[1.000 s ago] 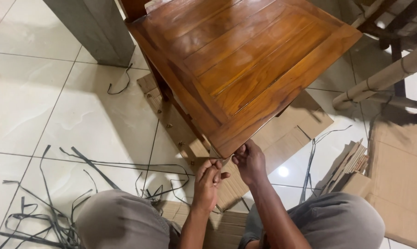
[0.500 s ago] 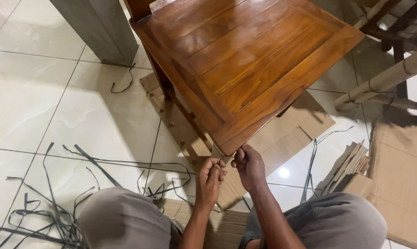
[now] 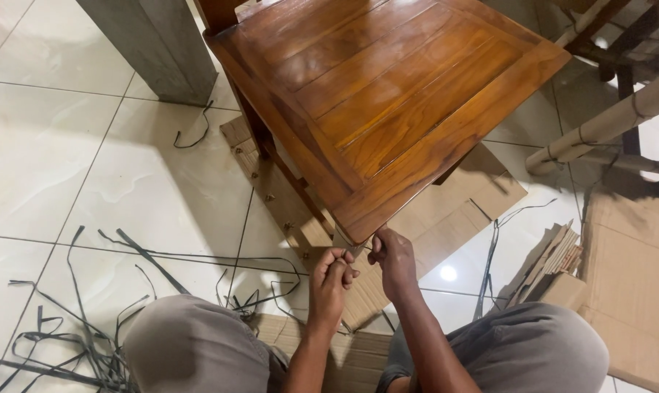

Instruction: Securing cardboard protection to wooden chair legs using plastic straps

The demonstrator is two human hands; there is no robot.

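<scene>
A glossy brown wooden chair seat [image 3: 388, 87] fills the top middle, its near corner pointing at me. Just under that corner shows the top of a leg in pale wrapping [image 3: 342, 239]. My left hand [image 3: 329, 280] is curled into a pinch right below the wrapped leg top. To the right of the corner, my right hand [image 3: 393, 260] touches the seat's underside edge with its fingertips pinched at the wrapping. What lies between the fingers is too small to make out. My knees in grey trousers [image 3: 191, 342] frame both arms.
Flattened cardboard [image 3: 453, 211] lies under the chair on the pale tiled floor. Dark plastic straps [image 3: 75, 342] are strewn at the left. A grey pillar [image 3: 155, 44] stands top left. Cardboard-wrapped furniture legs [image 3: 599, 131] and stacked cardboard pieces [image 3: 555, 262] are at the right.
My left hand has closed from loosely spread fingers into a tight pinch. My right hand has shifted slightly at the corner. The view has moved a little.
</scene>
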